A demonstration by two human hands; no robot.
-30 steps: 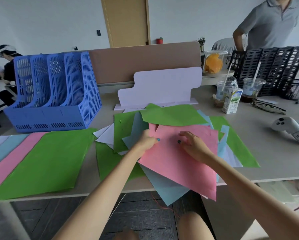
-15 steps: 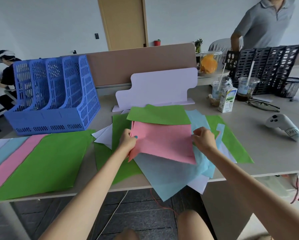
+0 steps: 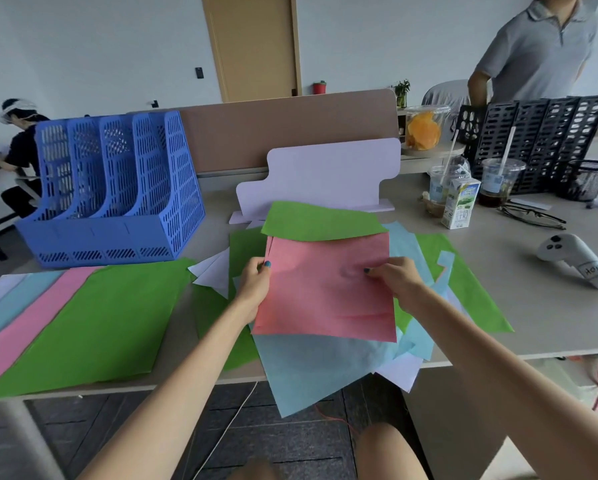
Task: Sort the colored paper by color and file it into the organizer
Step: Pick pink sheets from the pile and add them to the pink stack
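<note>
Nearest the camera, a big pale blue sheet of paper hangs over the front edge of the grey table, at the bottom of the unsorted heap. Right on top of it is the pink sheet of paper, and both hands are on it. The left hand pinches its left edge, thumb on top. The right hand has its fingers curled onto the sheet's face near the right edge, puckering the paper there. So the hands are apart, one at each side of the same sheet. The sheet's far edge is tucked under a loose bright green sheet at the back of the heap, so it likely has to slide toward the body to come free.

Here is what the next move turns on – the sorted piles lie to the left, fanned in a row with their long edges running diagonally from near-left to far-right. The wide sorted green pile is closest to the hands. The sorted pink pile shows only as a strip beyond it, with pale blue and white strips further out. By my reading the pink sheet must travel left, past the green pile, and the left hand is the nearer one to lead.

Further back on the left stands the blue perforated plastic organizer – nothing shows in the slots from this angle, so filing looks some way off
</note>
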